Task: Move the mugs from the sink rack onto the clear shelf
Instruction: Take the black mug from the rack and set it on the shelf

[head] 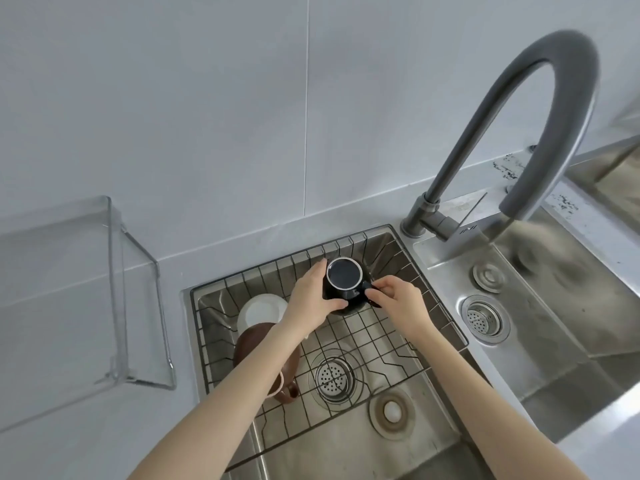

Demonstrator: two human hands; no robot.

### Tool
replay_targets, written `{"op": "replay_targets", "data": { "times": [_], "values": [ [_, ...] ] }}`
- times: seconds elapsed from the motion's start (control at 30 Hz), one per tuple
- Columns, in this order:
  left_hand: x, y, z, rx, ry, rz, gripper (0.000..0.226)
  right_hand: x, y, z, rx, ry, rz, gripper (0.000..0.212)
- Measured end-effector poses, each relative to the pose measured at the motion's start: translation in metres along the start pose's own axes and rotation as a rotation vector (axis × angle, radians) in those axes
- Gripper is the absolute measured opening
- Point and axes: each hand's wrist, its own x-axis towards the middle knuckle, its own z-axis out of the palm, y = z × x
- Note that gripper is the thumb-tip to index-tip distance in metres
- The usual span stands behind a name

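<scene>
A black mug stands upside down at the back of the wire sink rack. My left hand wraps its left side, and my right hand pinches its handle on the right. A white mug lies upside down at the rack's left, and a brown mug sits in front of it, partly hidden by my left forearm. The clear shelf stands on the counter to the left and holds nothing.
A tall grey faucet arches over the sink divider on the right. A second steel basin with drain strainers lies to the right. A drain shows under the rack. White tiled wall behind.
</scene>
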Motion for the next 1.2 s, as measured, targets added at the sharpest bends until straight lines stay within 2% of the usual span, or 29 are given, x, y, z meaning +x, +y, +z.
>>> {"op": "replay_targets", "data": {
  "times": [0.27,0.43,0.5,0.67,0.8,1.0,1.2],
  "values": [
    [-0.042,0.057,-0.102,-0.01,0.296,0.152,0.07,-0.028,-0.114,-0.016,0.084,-0.004,-0.285,0.007],
    [-0.09,0.073,-0.178,0.027,0.484,0.195,0.07,-0.055,-0.188,-0.003,0.203,-0.091,-0.464,0.002],
    [-0.112,0.072,-0.208,0.043,0.559,0.188,0.071,-0.065,-0.217,0.012,0.231,-0.139,-0.534,0.008],
    [-0.162,0.047,-0.265,0.064,0.736,0.089,0.064,-0.08,-0.271,0.068,0.201,-0.28,-0.656,0.004],
    [-0.178,0.019,-0.279,0.044,0.825,-0.029,0.057,-0.078,-0.293,0.107,0.11,-0.38,-0.712,0.009],
    [-0.178,-0.02,-0.29,-0.003,0.88,-0.204,0.058,-0.059,-0.308,0.154,-0.016,-0.509,-0.708,0.012],
    [-0.165,-0.038,-0.284,0.067,0.893,-0.302,0.062,-0.038,-0.308,0.176,-0.061,-0.562,-0.691,0.009]
  ]
}}
